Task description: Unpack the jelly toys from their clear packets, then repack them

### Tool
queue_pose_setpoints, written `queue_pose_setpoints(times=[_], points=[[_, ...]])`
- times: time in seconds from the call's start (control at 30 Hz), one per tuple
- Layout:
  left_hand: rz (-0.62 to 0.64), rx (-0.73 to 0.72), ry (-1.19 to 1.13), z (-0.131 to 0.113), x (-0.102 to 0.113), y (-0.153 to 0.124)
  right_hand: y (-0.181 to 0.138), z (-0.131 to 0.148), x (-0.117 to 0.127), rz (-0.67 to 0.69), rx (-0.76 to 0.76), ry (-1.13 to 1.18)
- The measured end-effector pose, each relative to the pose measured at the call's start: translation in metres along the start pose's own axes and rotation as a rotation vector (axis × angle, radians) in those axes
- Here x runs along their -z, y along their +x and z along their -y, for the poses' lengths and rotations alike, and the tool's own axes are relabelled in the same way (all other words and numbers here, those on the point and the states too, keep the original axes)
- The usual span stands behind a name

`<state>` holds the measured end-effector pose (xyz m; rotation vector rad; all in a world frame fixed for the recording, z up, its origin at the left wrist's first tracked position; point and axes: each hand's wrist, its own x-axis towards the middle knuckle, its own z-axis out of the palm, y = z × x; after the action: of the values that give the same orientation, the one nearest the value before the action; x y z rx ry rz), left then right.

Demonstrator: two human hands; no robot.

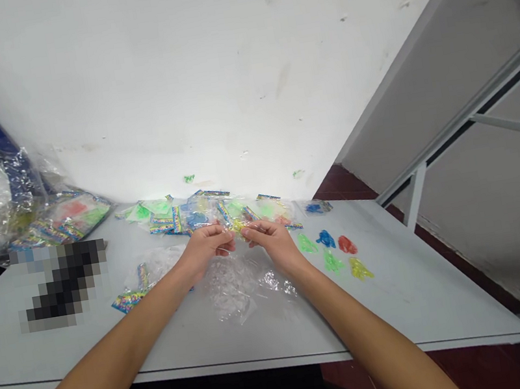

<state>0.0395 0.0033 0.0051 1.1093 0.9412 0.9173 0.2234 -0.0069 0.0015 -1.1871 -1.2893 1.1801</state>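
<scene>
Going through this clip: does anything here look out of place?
Yes. One small green piece and another small green piece sit on the white wall above the table, apart from the plastic packets. They look stray, unlike the coloured shapes lying on the tabletop.

Two bare forearms (105,370) reaching forward, left hand (207,249) and right hand (271,245) close together, fingers pinched inward

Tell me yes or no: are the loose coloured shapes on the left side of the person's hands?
No, the loose coloured shapes lie on the white table to the right of the right hand.
</scene>
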Motion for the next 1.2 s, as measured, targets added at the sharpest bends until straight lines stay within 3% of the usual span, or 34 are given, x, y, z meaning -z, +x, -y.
queue_pose_setpoints(times=[0.33, 0.53, 0.97, 1.2], points=[[0.049, -0.039, -0.103, -0.006, -0.008, -0.005, -0.002, 0.006, 0.002, 0.042, 0.030, -0.083], [-0.021, -0.057, 0.012, 0.002, -0.003, 0.001, -0.001, -0.001, -0.002, 0.095, 0.049, -0.094], [-0.070, -0.077, 0.113, 0.000, -0.008, -0.001, 0.000, -0.003, -0.003, 0.058, 0.076, -0.106], [-0.101, -0.102, 0.063, -0.001, -0.013, -0.003, 0.000, -0.005, -0.003, 0.060, 0.110, -0.135]])
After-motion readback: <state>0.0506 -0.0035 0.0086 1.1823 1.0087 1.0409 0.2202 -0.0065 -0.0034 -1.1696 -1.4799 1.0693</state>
